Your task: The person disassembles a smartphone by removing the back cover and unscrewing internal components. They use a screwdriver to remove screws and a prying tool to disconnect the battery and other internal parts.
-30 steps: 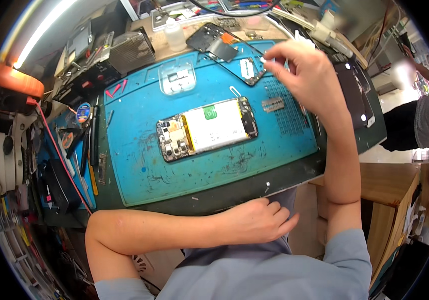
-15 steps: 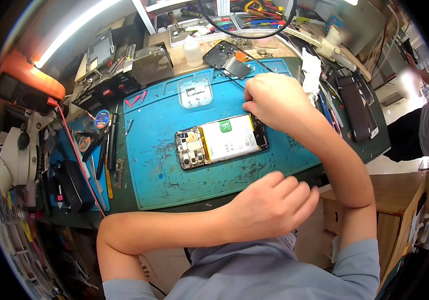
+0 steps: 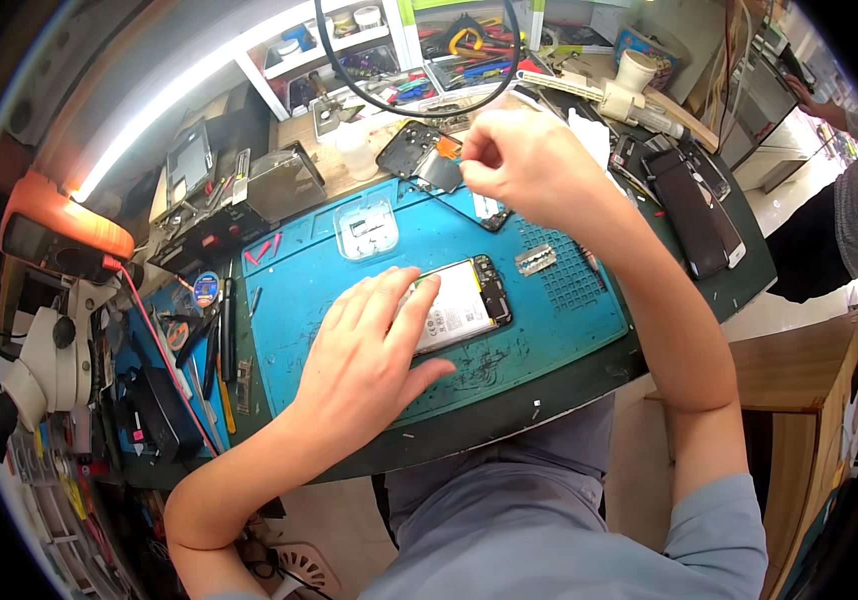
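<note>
Blue work mat (image 3: 549, 345), head view, bears one opened phone (image 3: 459, 318) near centre, my left hand (image 3: 364, 340) spread open over its nine-o'clock end, seemingly to steady it, my right hand (image 3: 529, 170) at one o'clock, fingers curled closed, whether on anything I cannot tell.

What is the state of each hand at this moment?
Left hand: open, over the opened smartphone; contact unclear.
Right hand: curled closed; any held item cannot be told.
</note>
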